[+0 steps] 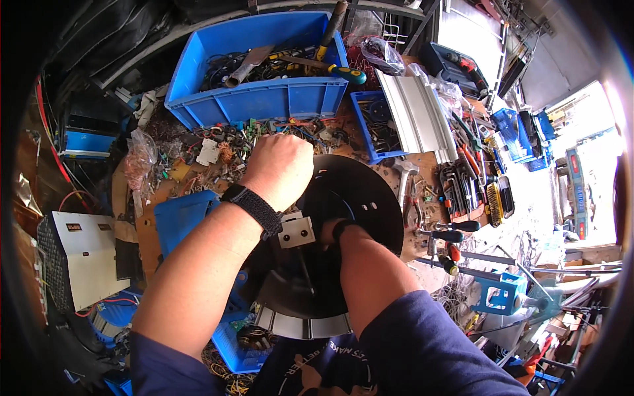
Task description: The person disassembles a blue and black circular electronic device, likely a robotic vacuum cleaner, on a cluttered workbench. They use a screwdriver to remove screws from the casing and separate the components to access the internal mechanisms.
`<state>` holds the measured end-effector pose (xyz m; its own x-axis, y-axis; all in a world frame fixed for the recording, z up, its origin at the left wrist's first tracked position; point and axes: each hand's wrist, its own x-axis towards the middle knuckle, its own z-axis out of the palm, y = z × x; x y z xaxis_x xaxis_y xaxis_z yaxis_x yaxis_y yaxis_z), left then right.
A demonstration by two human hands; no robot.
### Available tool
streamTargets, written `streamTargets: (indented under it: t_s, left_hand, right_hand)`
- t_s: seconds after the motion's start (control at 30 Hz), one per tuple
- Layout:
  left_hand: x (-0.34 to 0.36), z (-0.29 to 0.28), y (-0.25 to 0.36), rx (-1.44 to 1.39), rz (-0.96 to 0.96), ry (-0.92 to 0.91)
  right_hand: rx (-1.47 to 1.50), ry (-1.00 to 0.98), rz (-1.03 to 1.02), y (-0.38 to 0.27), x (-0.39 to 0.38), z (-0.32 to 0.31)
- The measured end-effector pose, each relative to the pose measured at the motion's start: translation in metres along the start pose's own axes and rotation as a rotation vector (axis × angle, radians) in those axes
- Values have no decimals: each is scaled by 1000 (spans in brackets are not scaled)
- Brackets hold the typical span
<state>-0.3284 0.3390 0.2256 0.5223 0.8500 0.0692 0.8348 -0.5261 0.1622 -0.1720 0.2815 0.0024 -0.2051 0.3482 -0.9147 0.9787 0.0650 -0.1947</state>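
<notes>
A large black round disc-shaped object is in front of me, with oval slots and a pale metal bracket with two dark holes. My left hand is closed at its upper left edge, with the fingers bent out of sight; what it holds is hidden. My right hand reaches into the dark middle beside the bracket, mostly hidden in shadow. A curved silver segmented band shows beneath the disc's lower edge. A hammer and pliers lie just to the right.
A blue crate of tools stands behind, beside a smaller blue crate and white panel. Small scraps cover the bench. Hand tools line the right. A pale metal case and blue bin stand left.
</notes>
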Motion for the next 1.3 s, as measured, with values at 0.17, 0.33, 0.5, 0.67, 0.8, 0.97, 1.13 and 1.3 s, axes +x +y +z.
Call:
streamTargets:
  t_s: [0.17,0.33,0.5,0.67,0.8,0.97,1.13,1.3]
  left_hand:
    - [-1,0,-1,14,30,57]
    - [-1,-2,0,-7,10,34]
    - [0,-4,2,-10,30,20]
    - [-2,-1,0,-12,18,31]
    - [-1,-3,2,4,19,10]
    - [-2,0,-1,3,0,-2]
    - [-1,-3,1,-13,2,12]
    - [-1,-1,0,-19,14,6]
  right_hand:
    - [144,-5,5,-9,-29,-8]
    - [79,27,-16,-15,-47,-13]
    - [59,46,8,1,-15,2]
    - [51,32,58,1,-14,2]
    - [63,-22,4,-3,-8,3]
    - [180,-66,-36,-8,-23,-5]
    - [74,6,-55,-1,-7,4]
    - [-122,55,-3,2,3,3]
